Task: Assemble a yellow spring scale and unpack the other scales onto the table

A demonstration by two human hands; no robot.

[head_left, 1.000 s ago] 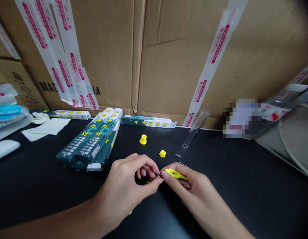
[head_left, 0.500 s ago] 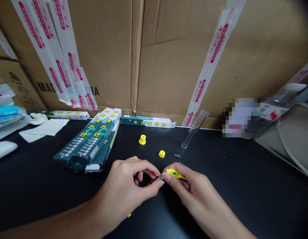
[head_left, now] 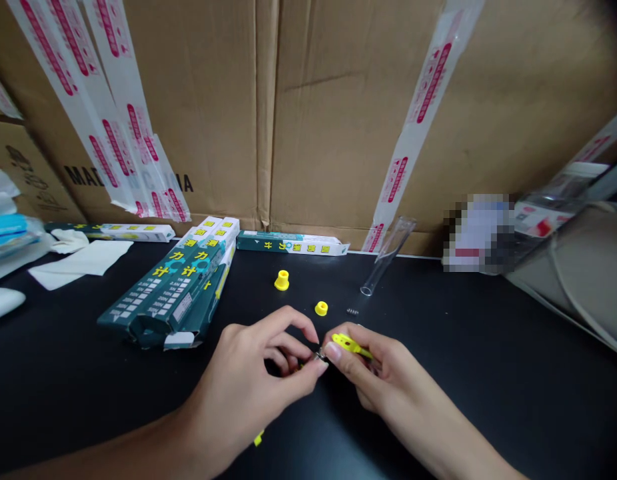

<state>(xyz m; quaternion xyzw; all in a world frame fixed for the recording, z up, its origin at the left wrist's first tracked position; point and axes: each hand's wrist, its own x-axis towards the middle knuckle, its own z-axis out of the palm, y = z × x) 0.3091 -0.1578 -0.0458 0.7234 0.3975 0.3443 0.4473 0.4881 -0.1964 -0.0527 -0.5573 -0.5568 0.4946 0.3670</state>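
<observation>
"What's different?"
"Left hand (head_left: 243, 383): fingers spread wider now, thumb and forefinger still pinching a tiny metal part (head_left: 320, 354)."
"Right hand (head_left: 388, 380)?"
"Fingers clamped on a flat yellow plastic piece (head_left: 349, 345), just beside it."

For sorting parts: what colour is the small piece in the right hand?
Bright yellow; the plastic piece shows best in the head view.
</observation>
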